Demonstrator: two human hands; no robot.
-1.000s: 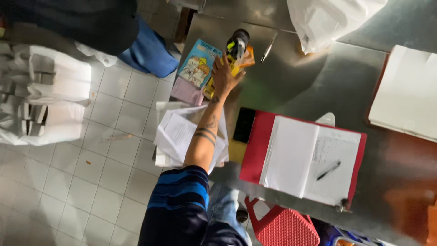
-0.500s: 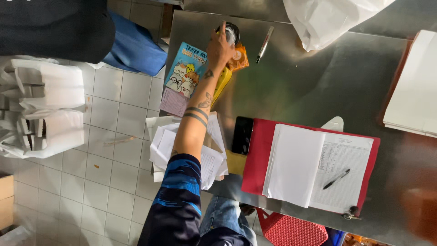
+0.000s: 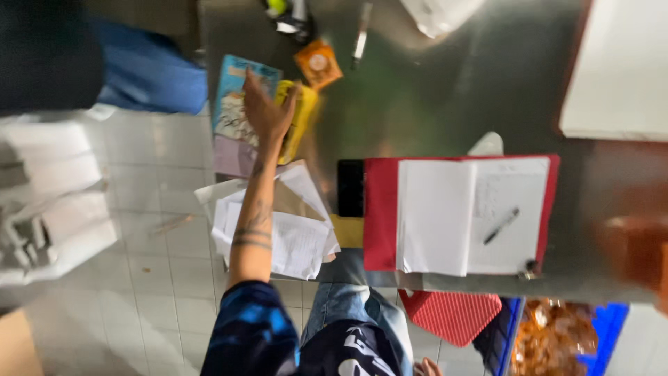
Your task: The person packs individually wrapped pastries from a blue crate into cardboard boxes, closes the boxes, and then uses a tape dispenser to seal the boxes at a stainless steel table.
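Yellow packet (image 3: 300, 124) lies under the left hand (image 3: 266, 111), fingers spread, on the table (image 3: 431, 104)

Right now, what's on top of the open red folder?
On the red folder: open white pages with a dark pen lying on the right page. Whatever is beneath the pages is covered.
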